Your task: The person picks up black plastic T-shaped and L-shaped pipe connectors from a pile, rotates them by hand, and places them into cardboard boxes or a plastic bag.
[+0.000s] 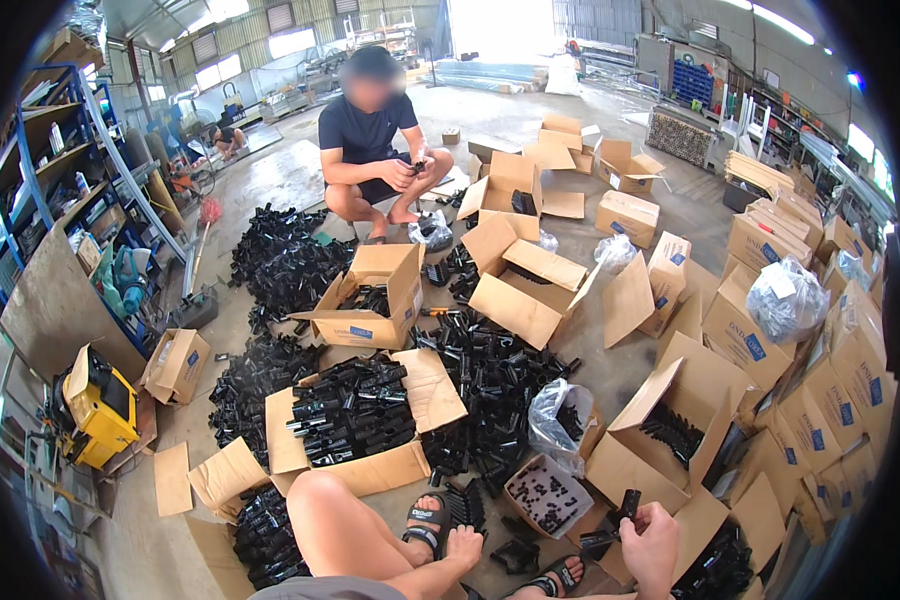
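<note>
My right hand (651,548) is closed around a black tubular fitting (627,506), raised beside an open carton at the lower right. Another dark piece (598,540) shows just left of those fingers; whether it is joined to the fitting I cannot tell. Low in the middle, my left hand (464,546) hangs beside my sandalled foot, its fingers curled; what they hold, if anything, is hidden. Just beyond it lie black fittings (467,505) on the floor. Between my hands stands a box of small black pieces (548,496), with a plastic-lined box (560,425) behind.
A large pile of black fittings (495,385) covers the floor ahead, around a filled open carton (420,470). Opposite, a person (370,140) squats, handling a small dark part. Stacked cartons (820,420) line the right side; a shelf (55,165) and yellow container (100,425) stand left.
</note>
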Available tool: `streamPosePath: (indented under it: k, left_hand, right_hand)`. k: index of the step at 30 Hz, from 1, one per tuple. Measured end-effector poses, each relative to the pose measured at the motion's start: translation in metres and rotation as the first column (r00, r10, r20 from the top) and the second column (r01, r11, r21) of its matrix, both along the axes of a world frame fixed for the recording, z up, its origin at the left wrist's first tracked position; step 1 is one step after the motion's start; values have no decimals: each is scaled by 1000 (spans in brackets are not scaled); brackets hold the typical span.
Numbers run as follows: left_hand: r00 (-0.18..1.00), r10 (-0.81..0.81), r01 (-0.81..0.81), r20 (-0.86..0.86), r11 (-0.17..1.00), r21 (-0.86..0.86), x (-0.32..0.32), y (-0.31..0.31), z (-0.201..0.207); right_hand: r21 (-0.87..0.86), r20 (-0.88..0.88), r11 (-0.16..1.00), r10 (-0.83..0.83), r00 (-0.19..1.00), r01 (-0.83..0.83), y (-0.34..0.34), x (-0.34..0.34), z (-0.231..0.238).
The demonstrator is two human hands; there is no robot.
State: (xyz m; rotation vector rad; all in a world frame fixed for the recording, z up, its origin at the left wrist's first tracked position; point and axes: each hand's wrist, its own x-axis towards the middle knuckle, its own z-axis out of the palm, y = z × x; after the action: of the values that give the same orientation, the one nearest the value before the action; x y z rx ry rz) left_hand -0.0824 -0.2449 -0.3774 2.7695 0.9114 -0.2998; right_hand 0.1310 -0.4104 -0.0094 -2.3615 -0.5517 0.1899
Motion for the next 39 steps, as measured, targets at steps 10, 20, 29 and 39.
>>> streamPosePath:
  k: [10, 20, 29, 39]
  left_hand:
    - [713, 701, 105, 34, -59, -993, 63, 52, 188]
    - [652, 377, 617, 658, 239, -749, 80, 84, 370]
    - [640, -80, 601, 765, 672, -433, 128, 118, 399]
    - [690, -237, 662, 684, 588, -465, 138, 122, 337]
  right_hand:
    - [311, -171, 933, 240, 956, -179, 0, -2, -36]
    - [660, -602, 749, 484, 635, 56, 46, -14, 42]
    - [681, -488, 732, 426, 762, 27, 90, 9, 38]
    - [509, -452, 860, 310, 837, -44, 99, 2, -1]
